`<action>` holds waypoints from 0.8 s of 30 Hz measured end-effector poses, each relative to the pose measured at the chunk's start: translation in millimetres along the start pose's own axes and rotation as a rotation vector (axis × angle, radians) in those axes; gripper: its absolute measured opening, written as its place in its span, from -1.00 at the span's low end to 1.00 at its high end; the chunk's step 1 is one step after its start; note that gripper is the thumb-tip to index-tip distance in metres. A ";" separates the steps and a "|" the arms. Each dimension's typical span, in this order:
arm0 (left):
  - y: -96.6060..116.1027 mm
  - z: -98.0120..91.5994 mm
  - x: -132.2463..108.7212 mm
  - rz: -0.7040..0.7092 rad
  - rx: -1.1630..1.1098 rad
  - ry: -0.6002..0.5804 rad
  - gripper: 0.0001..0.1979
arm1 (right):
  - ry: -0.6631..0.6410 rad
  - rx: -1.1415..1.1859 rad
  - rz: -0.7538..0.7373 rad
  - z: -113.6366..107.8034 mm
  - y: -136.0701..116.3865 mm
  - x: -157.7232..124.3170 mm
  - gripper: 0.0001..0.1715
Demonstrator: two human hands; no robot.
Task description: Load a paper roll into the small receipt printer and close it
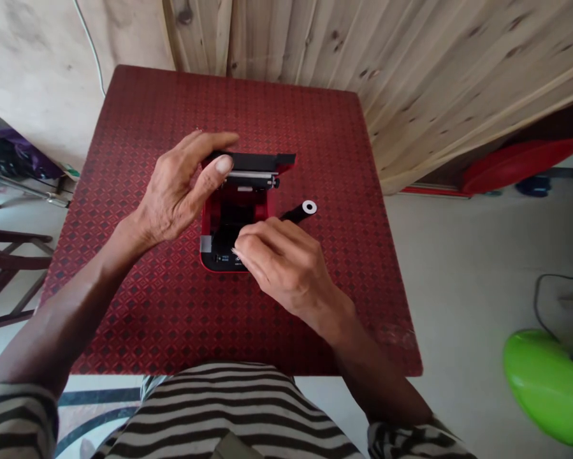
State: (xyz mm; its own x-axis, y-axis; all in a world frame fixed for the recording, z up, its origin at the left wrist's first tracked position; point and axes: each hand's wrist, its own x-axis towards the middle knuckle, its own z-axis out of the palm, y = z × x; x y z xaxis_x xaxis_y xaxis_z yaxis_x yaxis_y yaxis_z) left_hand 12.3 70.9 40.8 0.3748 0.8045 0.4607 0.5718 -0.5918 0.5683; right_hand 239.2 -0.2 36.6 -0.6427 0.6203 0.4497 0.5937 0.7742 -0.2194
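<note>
A small red and black machine that looks like a label printer (229,262) stands on the table with its lid raised. My left hand (181,175) grips the left end of the black lid (257,162), thumb on the near side and fingers over the top edge. Over the printer's front right corner is my right hand (286,261), its fingers curled together in a pinch; whatever they hold is hidden. Just right of the printer lies a black roll with a white core end (309,207), partly covered by my right hand.
A red patterned cloth covers the table (137,319). Wooden boards (315,38) rise behind it. At the left stands a dark wooden chair (13,274); a bright green plastic object (549,389) rests on the floor at the right.
</note>
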 end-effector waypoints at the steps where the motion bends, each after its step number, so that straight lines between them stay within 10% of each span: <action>1: 5.6 -1.0 -6.7 0.009 0.000 -0.005 -0.52 | 0.038 -0.028 -0.023 1.7 -2.0 -2.6 -0.75; 10: 6.5 10.1 -67.9 0.211 0.014 -0.116 -0.50 | 0.265 -0.037 -0.075 21.1 -2.8 -17.8 -0.85; 24: 1.5 20.4 -72.0 0.346 0.145 -0.061 -0.19 | 0.292 0.073 -0.001 21.2 -2.0 -29.0 -0.85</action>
State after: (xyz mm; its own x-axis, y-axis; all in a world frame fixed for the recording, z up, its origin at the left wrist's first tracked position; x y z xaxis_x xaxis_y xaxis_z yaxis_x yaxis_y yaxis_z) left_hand 1.1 13.1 -5.4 0.6041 0.5627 0.5643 0.4993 -0.8191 0.2823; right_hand 246.4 -17.1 5.7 -0.4704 0.5653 0.6776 0.5500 0.7883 -0.2759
